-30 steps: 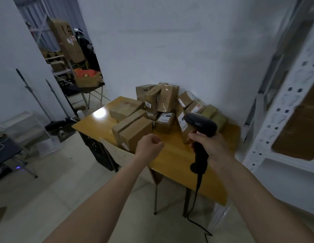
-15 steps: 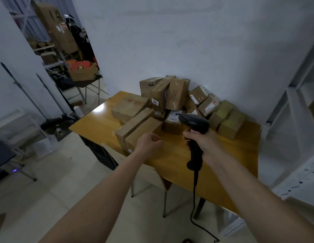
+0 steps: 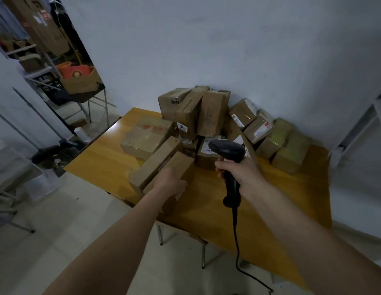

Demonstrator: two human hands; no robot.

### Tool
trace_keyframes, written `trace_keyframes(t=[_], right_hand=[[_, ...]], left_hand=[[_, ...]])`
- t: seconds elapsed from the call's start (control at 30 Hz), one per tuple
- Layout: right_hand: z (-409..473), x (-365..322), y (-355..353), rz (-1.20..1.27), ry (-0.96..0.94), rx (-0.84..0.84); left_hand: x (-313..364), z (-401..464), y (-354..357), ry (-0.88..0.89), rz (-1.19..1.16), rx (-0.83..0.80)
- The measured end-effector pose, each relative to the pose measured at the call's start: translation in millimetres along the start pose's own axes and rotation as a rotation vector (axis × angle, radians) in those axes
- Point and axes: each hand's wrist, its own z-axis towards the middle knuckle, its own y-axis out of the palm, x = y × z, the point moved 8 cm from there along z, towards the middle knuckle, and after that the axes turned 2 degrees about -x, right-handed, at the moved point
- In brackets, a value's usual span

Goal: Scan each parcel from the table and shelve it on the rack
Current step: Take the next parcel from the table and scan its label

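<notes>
Several brown cardboard parcels [image 3: 208, 116] are piled on the yellow wooden table [image 3: 291, 201] against the wall. The nearest parcel [image 3: 183, 165] lies at the table's front edge, beside a long flat one [image 3: 155, 165]. My left hand [image 3: 170, 182] is on that nearest parcel, its fingers curled over the near top edge, with a white label showing just below it. My right hand [image 3: 238, 173] grips the handle of a black barcode scanner [image 3: 227, 152], held upright above the table with its head toward the pile. The scanner's cable hangs down to the floor.
A white rack upright [image 3: 355, 128] shows at the right edge. A chair's legs [image 3: 203, 256] stand under the table front. To the left is a doorway to a storeroom with boxes [image 3: 78, 81], and mop handles [image 3: 42, 124] lean on the left wall.
I have stepped closer and turned left, so the rack slid out of view. My left hand moved forward from mid-air onto the nearest parcel. The scanner stayed in my right hand.
</notes>
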Motion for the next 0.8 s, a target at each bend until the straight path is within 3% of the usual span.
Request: trace_keyframes(t=[0.5, 0.67, 0.8], right_hand=[[41, 21, 6, -0.008, 0.063, 0.275], [44, 32, 6, 0.005, 0.083, 0.31], [45, 34, -1, 0.022, 0.079, 0.336]], left_hand=[[-40, 90, 21, -0.032, 0.227, -0.094], [-38, 97, 27, 0.012, 0.21, -0.09], [-22, 100, 36, 0.057, 0.072, -0.192]])
